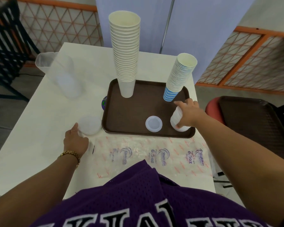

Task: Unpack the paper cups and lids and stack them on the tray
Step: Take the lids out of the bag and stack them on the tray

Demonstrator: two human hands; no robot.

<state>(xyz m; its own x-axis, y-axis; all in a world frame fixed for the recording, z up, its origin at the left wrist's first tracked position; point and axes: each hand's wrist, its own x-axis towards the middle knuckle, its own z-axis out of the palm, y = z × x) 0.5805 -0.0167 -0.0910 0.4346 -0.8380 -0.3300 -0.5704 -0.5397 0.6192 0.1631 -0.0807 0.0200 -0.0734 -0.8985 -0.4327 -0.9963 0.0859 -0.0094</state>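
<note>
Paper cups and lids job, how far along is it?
Done: tall white cup stack and blue-striped cup stack stand on the brown tray, plus one white lid. In hand: right hand sets down a lid stack. Left: lids under the left hand.

The one camera sits on my head, looking forward and steeply down over my chest at the worktop [44, 128] and tray [138, 108], close within arm's reach.
</note>
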